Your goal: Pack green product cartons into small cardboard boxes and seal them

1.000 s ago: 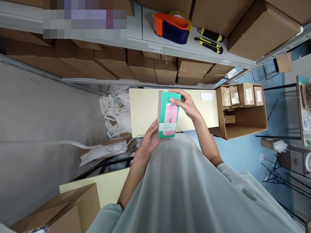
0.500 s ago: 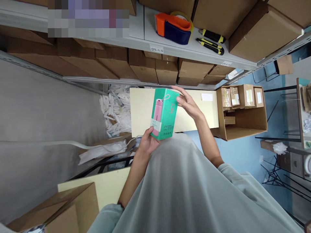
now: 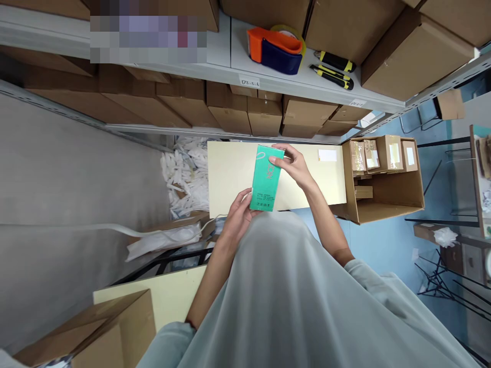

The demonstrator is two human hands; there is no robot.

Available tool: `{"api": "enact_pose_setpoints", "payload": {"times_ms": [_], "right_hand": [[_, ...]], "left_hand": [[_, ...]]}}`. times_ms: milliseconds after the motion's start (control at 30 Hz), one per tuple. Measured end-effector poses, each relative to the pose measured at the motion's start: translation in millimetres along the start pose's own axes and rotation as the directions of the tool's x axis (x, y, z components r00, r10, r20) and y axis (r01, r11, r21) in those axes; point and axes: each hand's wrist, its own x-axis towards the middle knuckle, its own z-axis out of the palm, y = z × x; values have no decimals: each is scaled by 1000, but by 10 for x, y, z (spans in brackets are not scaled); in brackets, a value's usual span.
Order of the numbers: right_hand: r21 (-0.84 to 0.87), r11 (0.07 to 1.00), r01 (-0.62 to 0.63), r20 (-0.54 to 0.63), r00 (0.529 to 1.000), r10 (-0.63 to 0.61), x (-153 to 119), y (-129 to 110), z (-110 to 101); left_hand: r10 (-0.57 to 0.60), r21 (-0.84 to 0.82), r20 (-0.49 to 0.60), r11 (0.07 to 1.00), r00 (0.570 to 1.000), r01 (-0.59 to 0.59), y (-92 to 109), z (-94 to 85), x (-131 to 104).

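Note:
A green box (image 3: 265, 181) with pink lettering and small dark print is held upright between both hands, over the near edge of the cream tabletop (image 3: 230, 174). My left hand (image 3: 238, 214) grips its lower left edge and bottom. My right hand (image 3: 293, 164) holds the upper right corner, thumb on the printed face and fingers behind. On the tabletop's right part lies a white label (image 3: 327, 155).
An open carton (image 3: 387, 199) with several small boxes stands at the right. Above are shelves (image 3: 218, 51) with cartons, a tape dispenser (image 3: 280, 51) and cutters (image 3: 333, 69). White packets (image 3: 187, 168) are heaped at left; another carton (image 3: 130, 327) is lower left.
The green box has turned so its lettered face points up at me and the pink pictured side is hidden. My right hand's fingers have closed on its top corner.

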Motion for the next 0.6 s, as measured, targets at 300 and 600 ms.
{"api": "enact_pose_setpoints", "payload": {"times_ms": [300,600], "right_hand": [[-394,837,380,248,921,-302,-777,-257,327],[-549,422,722,459,682,-569,-1235,295,620]], "left_hand": [[-147,-215,-99,969,984,123,106,53,463],[-74,-101,62,992,995,80,226,155,609]]}}
